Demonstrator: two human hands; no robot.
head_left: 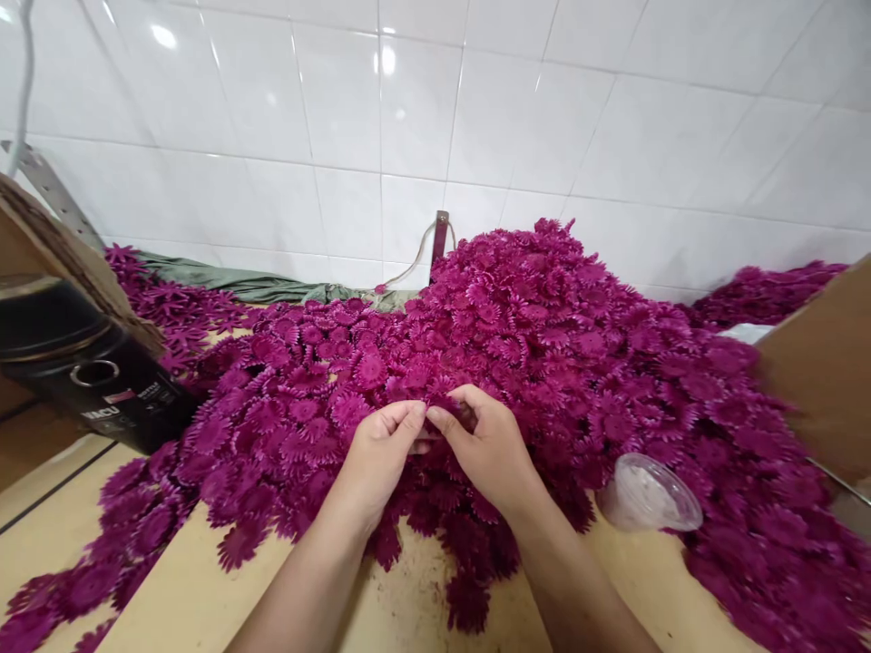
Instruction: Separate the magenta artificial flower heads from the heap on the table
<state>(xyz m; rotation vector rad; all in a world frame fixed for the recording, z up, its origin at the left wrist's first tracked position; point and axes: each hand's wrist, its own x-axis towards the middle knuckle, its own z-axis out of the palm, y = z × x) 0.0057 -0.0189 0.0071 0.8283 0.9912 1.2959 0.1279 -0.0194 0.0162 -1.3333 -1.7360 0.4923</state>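
Observation:
My left hand and my right hand meet in front of a big heap of magenta artificial flowers. Thumb and fingers are pinched together on both hands, thumb tips almost touching. Between them shows part of a magenta flower, mostly covered by the fingers and hard to separate from the heap behind. The flowers are flat and round with jagged petal edges. To the right of my right forearm stands a clear plastic cup with whitish contents that I cannot make out.
A black vacuum flask leans at the left beside a cardboard box. Another cardboard panel stands at the right. Green cloth lies along the white tiled wall. Flowers spread over much of the yellowish tabletop.

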